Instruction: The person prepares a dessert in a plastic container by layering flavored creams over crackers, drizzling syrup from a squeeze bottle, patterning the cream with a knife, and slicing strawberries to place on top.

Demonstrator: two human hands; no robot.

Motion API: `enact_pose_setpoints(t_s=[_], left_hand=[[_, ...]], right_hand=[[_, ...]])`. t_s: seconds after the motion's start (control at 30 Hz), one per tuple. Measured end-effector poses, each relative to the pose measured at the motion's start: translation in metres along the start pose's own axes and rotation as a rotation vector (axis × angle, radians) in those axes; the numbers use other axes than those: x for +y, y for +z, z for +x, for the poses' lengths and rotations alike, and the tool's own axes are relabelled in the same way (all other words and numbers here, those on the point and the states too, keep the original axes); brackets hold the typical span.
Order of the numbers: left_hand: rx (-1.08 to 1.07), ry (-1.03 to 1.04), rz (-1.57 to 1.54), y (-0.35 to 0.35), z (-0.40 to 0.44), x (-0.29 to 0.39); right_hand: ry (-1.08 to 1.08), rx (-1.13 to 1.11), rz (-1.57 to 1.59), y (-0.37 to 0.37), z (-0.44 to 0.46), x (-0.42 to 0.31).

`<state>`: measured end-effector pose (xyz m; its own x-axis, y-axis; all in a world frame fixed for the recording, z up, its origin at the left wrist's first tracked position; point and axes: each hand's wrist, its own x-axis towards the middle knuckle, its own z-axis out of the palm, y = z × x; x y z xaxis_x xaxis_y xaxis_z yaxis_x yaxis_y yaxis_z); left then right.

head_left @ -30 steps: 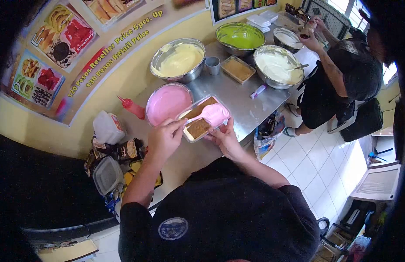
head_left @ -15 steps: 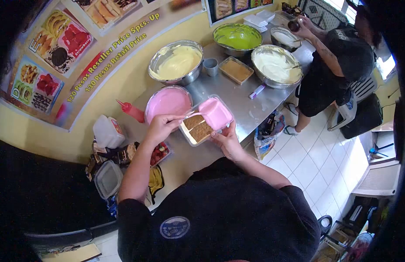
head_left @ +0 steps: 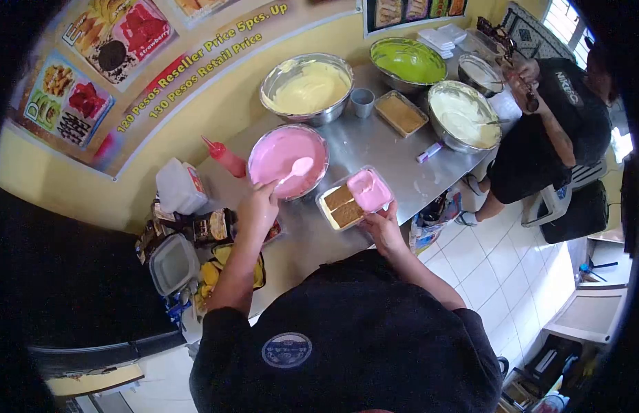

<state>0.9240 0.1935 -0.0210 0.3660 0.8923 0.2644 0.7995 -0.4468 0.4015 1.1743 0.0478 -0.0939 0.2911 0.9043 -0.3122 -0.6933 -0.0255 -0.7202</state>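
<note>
Left hand has its fingers closed on the handle of a spoon, with the spoon's head over the pink bowl. Right hand is clamped on the far-right end of a clear tub, which is just right of the pink bowl and a bit closer to the body. Can't tell if the tub rests on the steel table or is held off it. Hands are well apart, each on its own thing.

In the tub, a thick patch of pink cream covers the end away from the pink bowl, and bare brown biscuit shows at the end nearer to it.

Looks like a scoop-and-spread step to me, so I'd take modest scoops, wipe the spoon's underside on the bowl's rim and keep the tub this close so drips don't go far. For spreading, spoon flat and light pressure, since biscuit probably crumbles if you dig in. Firm right grip, no squeezing: the tub walls likely flex.

Just left of the pink bowl there's a red squeeze bottle, behind it a yellow cream bowl. Well off to its right stands another person, hands on something too blurry to name.
</note>
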Motion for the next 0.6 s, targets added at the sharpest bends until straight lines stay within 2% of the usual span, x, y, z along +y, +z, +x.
enact_pose_setpoints(t_s=[0.07, 0.1, 0.23, 0.3, 0.33, 0.4, 0.43, 0.5, 0.53, 0.6], left_hand=[[0.051, 0.181, 0.190, 0.010, -0.010, -0.002], [-0.057, 0.128, 0.170, 0.015, -0.014, -0.003], [-0.067, 0.058, 0.069, 0.010, -0.026, 0.010], [-0.077, -0.158, -0.264, 0.017, -0.029, -0.004], [-0.080, -0.157, -0.263, 0.014, -0.029, -0.004], [-0.191, -0.334, -0.547, 0.010, -0.028, 0.001], [-0.201, -0.328, -0.550, 0.010, -0.028, 0.006], [-0.031, -0.126, -0.699, 0.012, -0.029, 0.022], [-0.042, -0.120, -0.705, 0.010, -0.029, 0.033], [-0.056, 0.048, -0.606, 0.002, -0.030, 0.054]], right_hand=[[0.017, -0.018, -0.015, -0.004, 0.004, 0.005], [0.023, -0.031, -0.024, -0.005, 0.006, 0.007], [0.043, -0.011, -0.037, 0.002, 0.005, 0.007], [0.057, 0.018, -0.051, 0.004, 0.006, 0.007], [0.057, 0.021, -0.049, 0.004, 0.006, 0.008], [0.049, -0.020, 0.001, 0.005, 0.006, 0.010], [0.045, -0.009, 0.003, 0.005, 0.005, 0.011], [0.022, -0.073, 0.029, 0.005, 0.005, 0.012], [0.016, -0.061, 0.030, 0.007, 0.003, 0.010], [0.021, -0.126, 0.057, 0.012, -0.002, 0.005]])
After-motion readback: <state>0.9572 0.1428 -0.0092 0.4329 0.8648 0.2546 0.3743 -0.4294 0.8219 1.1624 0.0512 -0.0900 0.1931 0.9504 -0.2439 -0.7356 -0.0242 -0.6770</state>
